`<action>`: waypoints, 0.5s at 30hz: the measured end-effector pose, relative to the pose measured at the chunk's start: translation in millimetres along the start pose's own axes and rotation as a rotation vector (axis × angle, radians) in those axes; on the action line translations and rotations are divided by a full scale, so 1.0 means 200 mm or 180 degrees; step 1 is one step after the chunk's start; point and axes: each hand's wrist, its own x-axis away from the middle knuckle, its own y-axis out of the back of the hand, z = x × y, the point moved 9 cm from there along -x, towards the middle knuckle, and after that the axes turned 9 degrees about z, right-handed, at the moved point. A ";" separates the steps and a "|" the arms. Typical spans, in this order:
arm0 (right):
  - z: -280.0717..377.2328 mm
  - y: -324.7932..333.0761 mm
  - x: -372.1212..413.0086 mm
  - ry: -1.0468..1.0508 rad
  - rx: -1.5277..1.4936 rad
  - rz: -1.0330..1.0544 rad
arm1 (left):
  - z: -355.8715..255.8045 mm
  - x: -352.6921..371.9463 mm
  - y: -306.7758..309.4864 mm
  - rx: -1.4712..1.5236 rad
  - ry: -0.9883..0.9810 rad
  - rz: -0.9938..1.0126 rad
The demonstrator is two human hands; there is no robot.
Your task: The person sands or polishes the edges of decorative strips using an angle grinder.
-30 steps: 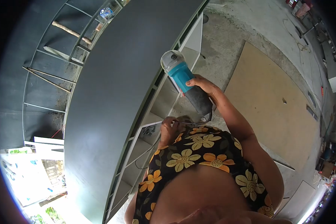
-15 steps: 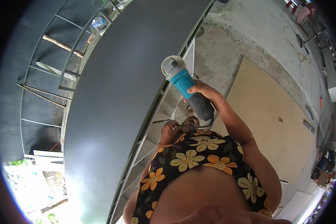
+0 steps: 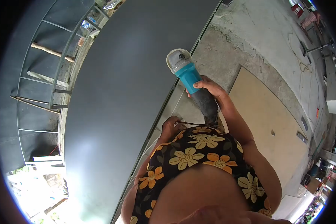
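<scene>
My right hand [image 3: 212, 89] is wrapped round the body of a teal and black angle grinder [image 3: 190, 77], thumb on top. Its grey head and round guard point up and away from me, overlapping the edge of a long dark grey panel [image 3: 123, 82] in this view. Close to my waist, my left hand [image 3: 170, 126] is closed on the grinder's dark power cord [image 3: 193, 123], which runs across to the tool's rear end. The floral top hides part of my left forearm.
A large tan board [image 3: 267, 119] lies on the concrete floor to the right. Left of the panel are a metal frame [image 3: 59, 71] and a wooden stick [image 3: 52, 51]. Loose cable [image 3: 304, 67] lies on the floor at the far right.
The grinder has shifted slightly up and to the right, its head now further over the panel's edge. My left hand has risen a little with the cord, and the view has turned slightly.
</scene>
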 end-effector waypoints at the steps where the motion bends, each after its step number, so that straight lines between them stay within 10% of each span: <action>1: 0.03 0.07 -0.02 -0.0032 -0.0022 -0.0018 | -0.03 -0.07 0.00 0.0012 0.0021 -0.0024; 15: 0.63 1.18 -0.18 -0.0124 0.0248 0.0574 | -0.59 -1.23 -0.19 0.0019 0.0125 -0.0629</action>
